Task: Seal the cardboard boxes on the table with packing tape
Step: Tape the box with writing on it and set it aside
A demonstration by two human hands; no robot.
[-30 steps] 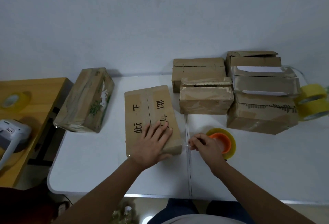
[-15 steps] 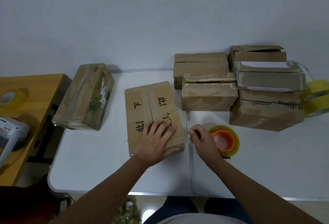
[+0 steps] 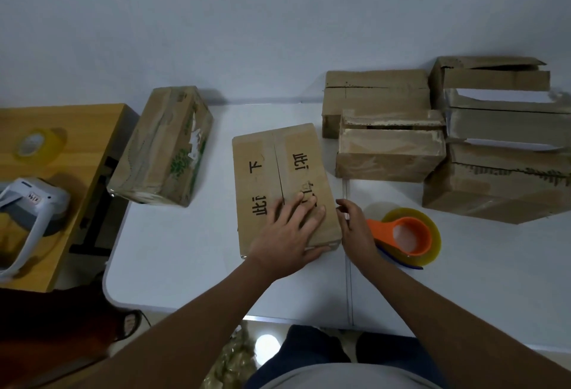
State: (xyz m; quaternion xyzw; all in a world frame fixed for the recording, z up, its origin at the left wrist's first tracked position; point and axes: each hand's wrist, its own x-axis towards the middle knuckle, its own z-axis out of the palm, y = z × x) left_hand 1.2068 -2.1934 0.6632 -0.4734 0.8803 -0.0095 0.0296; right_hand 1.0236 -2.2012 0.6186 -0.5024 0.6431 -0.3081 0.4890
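1. Left hand (image 3: pixel 285 234): flat, fingers spread and straight, pressing down on the near right part of the flat box (image 3: pixel 282 184). It holds nothing; it keeps the same position on the box as a second ago.

2. Right hand (image 3: pixel 355 229): fingers bent at the box's right edge, apparently pinching something small, probably a clear tape end; too fine to confirm. A second ago it sat lower and further right, over the tape roll; it has since shifted up against the box side.

3. Judgement: tape is being led from the roll toward the box, so the sealing strip is about to start. No fresh strip across the centre seam can be made out yet.

4. Tape roll (image 3: pixel 412 238): yellowish, with an orange dispenser handle (image 3: pixel 401 234), lying on the white table (image 3: pixel 185 249) just right of the right hand.

5. Writing: the flat box top bears black handwritten characters; one reads "下", the rest are not legible with certainty.

6. Taped box (image 3: pixel 163 147): left of the flat box, green printed graphic on its side, text unreadable.

7. Box stack (image 3: pixel 432 141): several worn cartons at the far right, some flaps open.

8. Wooden side table (image 3: pixel 61 172): holds a second tape roll (image 3: pixel 37 144) and a white handheld device (image 3: pixel 31 206); its label is illegible.
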